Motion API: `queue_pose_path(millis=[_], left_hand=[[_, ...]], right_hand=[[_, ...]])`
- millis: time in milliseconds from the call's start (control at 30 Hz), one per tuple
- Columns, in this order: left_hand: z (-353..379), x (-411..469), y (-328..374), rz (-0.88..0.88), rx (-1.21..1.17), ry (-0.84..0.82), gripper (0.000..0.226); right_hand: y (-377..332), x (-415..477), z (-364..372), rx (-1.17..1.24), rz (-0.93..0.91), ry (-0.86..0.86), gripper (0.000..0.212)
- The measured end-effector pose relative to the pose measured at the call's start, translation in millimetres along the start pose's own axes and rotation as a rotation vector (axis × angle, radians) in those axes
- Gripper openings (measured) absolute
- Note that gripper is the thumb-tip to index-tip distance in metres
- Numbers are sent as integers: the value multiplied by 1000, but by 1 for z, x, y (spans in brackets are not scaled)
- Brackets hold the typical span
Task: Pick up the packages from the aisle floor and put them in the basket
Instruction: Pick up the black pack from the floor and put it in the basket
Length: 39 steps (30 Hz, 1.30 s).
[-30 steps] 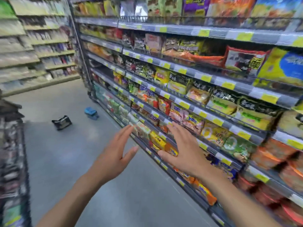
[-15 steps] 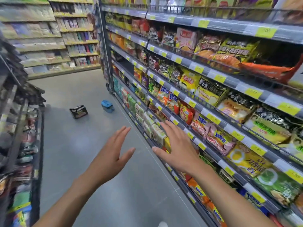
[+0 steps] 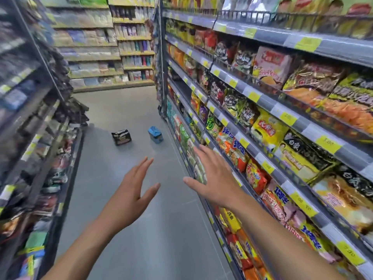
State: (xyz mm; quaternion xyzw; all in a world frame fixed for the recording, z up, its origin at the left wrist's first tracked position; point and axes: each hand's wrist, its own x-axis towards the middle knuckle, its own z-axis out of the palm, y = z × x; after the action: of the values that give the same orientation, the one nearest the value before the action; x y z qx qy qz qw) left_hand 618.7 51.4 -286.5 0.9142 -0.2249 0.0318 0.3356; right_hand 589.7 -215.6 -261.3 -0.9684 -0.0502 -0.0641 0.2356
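Black package (image 3: 121, 137), blue package (image 3: 155, 134) on floor (image 3: 121, 110); left hand (image 3: 131, 190), right hand (image 3: 216, 178) fingers spread.

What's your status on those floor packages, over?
Left hand and right hand open, empty. Black package and blue package on aisle floor ahead, untouched. Basket not in view. Only bare floor between.

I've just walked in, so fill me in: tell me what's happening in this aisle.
A person is in a shop aisle with the left hand and right hand held out in front, both open and holding nothing. Ahead, a black package and a blue package lie apart on the grey floor. Neither is picked up yet, and no basket is in view.
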Motion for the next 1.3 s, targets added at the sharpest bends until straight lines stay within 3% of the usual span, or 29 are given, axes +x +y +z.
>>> queue_pose_path(millis=[467, 933, 1300], left_hand=[[-58, 85, -142, -205, 26, 140, 73], [-146, 204, -309, -251, 44, 80, 70], [-163, 364, -419, -249, 36, 45, 71]], right_hand=[[-43, 199, 82, 62, -190, -140, 98], [-104, 395, 173, 65, -132, -201, 100], [-78, 579, 218, 77, -99, -164, 101]])
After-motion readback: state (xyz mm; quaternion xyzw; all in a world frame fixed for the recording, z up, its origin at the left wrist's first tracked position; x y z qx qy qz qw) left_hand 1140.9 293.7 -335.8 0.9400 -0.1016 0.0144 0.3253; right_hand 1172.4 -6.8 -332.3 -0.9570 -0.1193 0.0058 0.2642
